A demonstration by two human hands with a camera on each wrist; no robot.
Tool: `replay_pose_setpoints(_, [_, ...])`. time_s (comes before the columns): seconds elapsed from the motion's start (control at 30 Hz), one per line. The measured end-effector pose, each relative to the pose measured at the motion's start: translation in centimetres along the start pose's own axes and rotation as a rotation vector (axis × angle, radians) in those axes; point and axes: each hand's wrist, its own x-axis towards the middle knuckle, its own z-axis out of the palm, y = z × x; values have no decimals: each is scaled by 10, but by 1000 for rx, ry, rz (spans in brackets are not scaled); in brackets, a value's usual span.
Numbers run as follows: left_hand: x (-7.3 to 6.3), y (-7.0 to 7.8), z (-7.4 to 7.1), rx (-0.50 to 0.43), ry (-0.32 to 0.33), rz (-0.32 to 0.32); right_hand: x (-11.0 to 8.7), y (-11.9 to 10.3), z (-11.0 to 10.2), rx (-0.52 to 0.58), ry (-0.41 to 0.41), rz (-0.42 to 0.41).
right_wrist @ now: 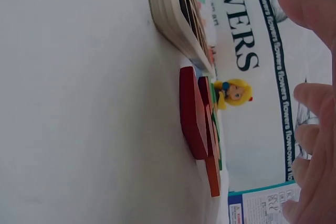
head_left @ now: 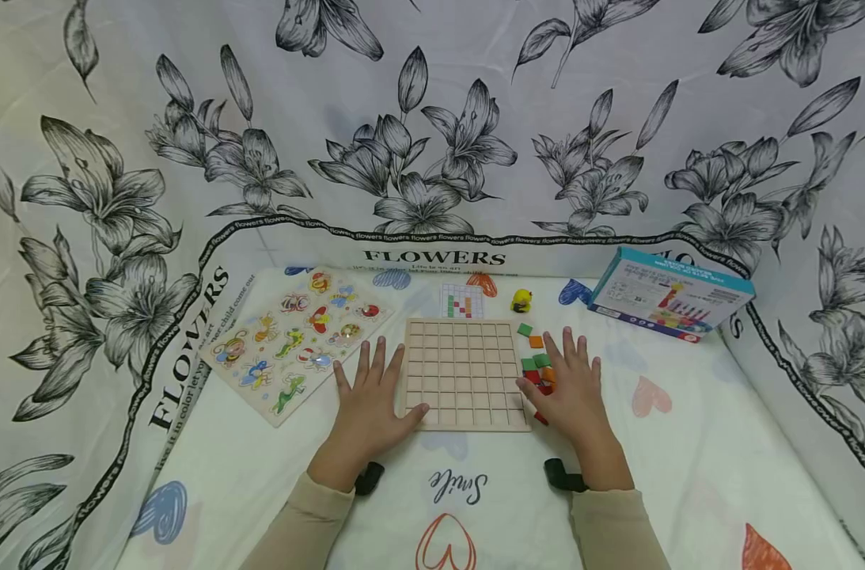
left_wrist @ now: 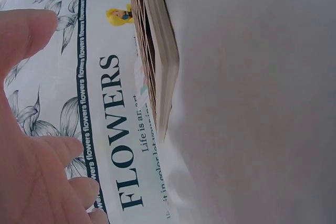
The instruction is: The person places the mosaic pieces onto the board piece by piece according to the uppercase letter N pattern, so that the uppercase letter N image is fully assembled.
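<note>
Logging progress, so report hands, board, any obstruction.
Left hand spread, overlapping near-left corner of grid board. Right hand spread, partly hiding colored tiles. Grid board shows no tiles.

An insect puzzle (head_left: 282, 368) lies flat left of the frame's centre; I see a yellow-haired figurine (head_left: 521, 301) standing right of centre, a teal-edged box (head_left: 670, 297) farther right, and flower-printed cloth (head_left: 261, 95) across the top.
</note>
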Motion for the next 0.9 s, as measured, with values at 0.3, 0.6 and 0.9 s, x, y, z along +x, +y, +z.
replay_pose_setpoints(0.3, [-1, -6, 6, 4, 0, -4, 3, 1, 5, 7, -19, 1])
replay_pose_setpoints(0.6, [-1, -6, 6, -15, -7, -7, 3, 0, -2, 51, -26, 17])
replay_pose_setpoints(0.9, [-3, -5, -1, -292, -190, 74, 50, 12, -44, 76, -109, 25])
